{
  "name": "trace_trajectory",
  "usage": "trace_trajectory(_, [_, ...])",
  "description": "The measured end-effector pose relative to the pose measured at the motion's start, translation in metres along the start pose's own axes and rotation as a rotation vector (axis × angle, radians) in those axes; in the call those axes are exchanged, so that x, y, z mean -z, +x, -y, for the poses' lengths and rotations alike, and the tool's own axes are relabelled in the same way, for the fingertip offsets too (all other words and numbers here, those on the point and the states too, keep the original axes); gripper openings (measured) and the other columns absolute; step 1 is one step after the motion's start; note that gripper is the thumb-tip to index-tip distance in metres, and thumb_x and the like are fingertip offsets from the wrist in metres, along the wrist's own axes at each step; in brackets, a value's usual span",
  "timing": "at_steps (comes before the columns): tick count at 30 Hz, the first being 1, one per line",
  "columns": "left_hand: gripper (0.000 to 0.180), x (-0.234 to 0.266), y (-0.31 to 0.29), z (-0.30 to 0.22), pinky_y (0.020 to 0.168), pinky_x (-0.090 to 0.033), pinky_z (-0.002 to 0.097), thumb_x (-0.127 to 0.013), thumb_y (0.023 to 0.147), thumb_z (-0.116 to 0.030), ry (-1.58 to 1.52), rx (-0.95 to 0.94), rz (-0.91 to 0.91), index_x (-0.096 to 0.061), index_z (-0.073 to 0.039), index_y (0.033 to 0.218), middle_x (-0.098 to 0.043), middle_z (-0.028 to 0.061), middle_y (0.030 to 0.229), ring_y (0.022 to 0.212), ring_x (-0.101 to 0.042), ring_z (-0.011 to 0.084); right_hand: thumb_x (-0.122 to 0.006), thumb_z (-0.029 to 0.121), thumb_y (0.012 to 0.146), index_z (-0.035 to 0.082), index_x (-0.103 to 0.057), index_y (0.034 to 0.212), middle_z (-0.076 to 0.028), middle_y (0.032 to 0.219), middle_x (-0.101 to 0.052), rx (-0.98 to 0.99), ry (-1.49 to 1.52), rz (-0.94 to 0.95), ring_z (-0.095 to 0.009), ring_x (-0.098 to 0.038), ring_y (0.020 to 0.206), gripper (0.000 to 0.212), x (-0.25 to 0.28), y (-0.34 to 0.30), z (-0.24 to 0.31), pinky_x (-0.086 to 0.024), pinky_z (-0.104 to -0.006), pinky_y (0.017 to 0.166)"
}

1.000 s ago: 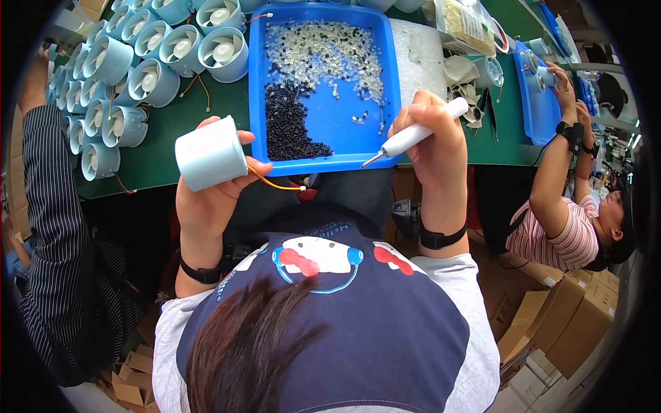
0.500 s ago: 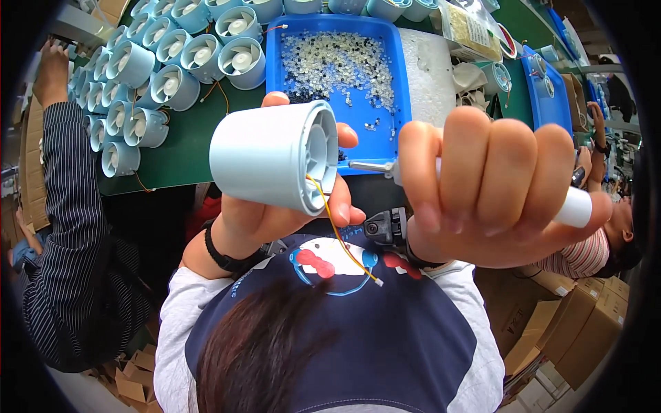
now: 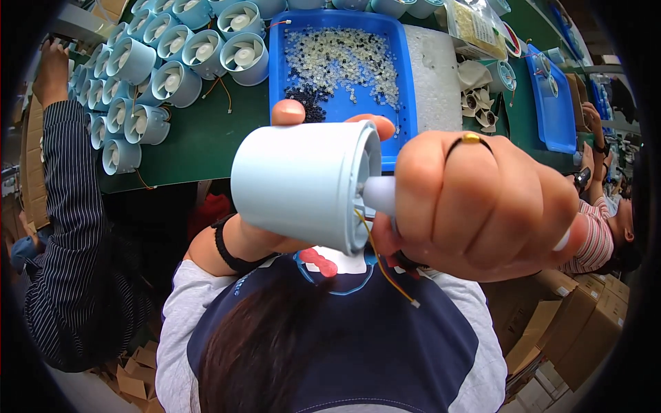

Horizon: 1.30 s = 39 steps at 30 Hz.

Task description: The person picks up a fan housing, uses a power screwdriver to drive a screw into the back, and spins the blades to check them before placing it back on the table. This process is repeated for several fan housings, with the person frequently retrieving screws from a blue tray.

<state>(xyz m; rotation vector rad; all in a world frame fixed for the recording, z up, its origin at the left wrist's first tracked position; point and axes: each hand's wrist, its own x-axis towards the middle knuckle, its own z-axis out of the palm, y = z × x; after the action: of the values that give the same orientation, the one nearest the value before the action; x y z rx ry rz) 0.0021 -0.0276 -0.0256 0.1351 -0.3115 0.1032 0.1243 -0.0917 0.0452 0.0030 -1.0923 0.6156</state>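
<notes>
My left hand [image 3: 265,239] is wrapped round a pale blue cylindrical fan housing [image 3: 299,182], which lies on its side with its opening facing right. A thin yellow-and-red wire [image 3: 383,270] hangs out of that opening, ending in a small white plug. My right hand [image 3: 482,203] is closed in a fist round a white-handled hand tool [image 3: 380,195]. The tool's front end reaches into the housing's opening, so its metal tip is hidden. A ring sits on one right finger.
Behind my hands stands a blue tray [image 3: 411,103] of small clear and black pieces. Many fan housings [image 3: 175,84] crowd the green table at the left. White foam [image 3: 430,76] and another blue tray [image 3: 551,127] lie to the right. A person's striped sleeve [image 3: 72,179] is at left.
My right hand has moved left and turned, bringing the tool's tip from just outside the housing into its opening. The housing has shifted slightly right and down.
</notes>
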Motion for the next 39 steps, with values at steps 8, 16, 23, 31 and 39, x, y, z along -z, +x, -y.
trace_trajectory(8, [0.064,0.002,0.013,0.0,0.086,-0.046,0.0355,-0.064,0.073,-0.003,0.331,0.095,0.049,-0.032,-0.03,0.121,-0.025,0.0196,0.134,0.115,-0.04,0.0284,-0.029,0.012,0.082,0.013,-0.03,0.051,-0.002,0.044,-0.039,-0.016,0.141,0.049,-0.01,-0.033,0.037,0.031,-0.002,0.0,0.0,-0.032,-0.0227,0.043])
trace_trajectory(16, [0.056,-0.023,0.01,-0.001,0.086,-0.045,0.0385,-0.061,0.076,-0.011,0.363,-0.071,-0.127,-0.032,-0.023,0.122,-0.03,0.0196,0.13,0.111,-0.044,0.0285,-0.041,0.016,0.082,0.01,-0.037,0.059,-0.002,0.056,-0.047,0.017,0.057,-0.166,-0.008,-0.037,0.042,0.024,-0.008,-0.004,0.0,-0.032,-0.0189,0.042])
trace_trajectory(23, [0.048,-0.019,0.014,-0.023,0.088,-0.041,0.0459,-0.057,0.08,-0.031,0.511,-0.164,-0.143,-0.037,-0.012,0.12,-0.038,0.0205,0.124,0.103,-0.05,0.0322,-0.057,0.028,0.079,0.006,-0.047,0.075,-0.005,0.074,-0.055,-0.016,-0.245,-0.247,-0.009,-0.043,0.05,0.024,0.003,-0.013,0.013,-0.034,-0.0193,0.044])
trace_trajectory(31, [0.049,-0.021,0.005,-0.038,0.089,-0.036,0.0433,-0.053,0.084,-0.031,1.578,-0.446,-0.291,-0.032,-0.011,0.123,-0.051,0.0136,0.109,0.108,-0.045,0.0277,-0.075,0.022,0.054,0.002,-0.053,0.105,-0.012,0.098,-0.058,-0.233,-1.609,0.288,-0.022,-0.061,0.071,0.059,0.019,-0.029,0.001,-0.05,-0.0262,0.056])
trace_trajectory(39, [0.052,-0.02,-0.025,-0.059,0.1,-0.018,0.0472,-0.046,0.085,-0.042,2.483,-0.924,0.097,-0.031,-0.008,0.121,-0.062,0.0151,0.091,0.11,-0.044,0.0313,-0.077,0.014,0.047,0.003,-0.054,0.103,-0.012,0.097,-0.058,-0.143,-1.637,0.159,-0.024,-0.062,0.075,0.062,0.028,-0.028,0.004,-0.052,-0.0286,0.059])
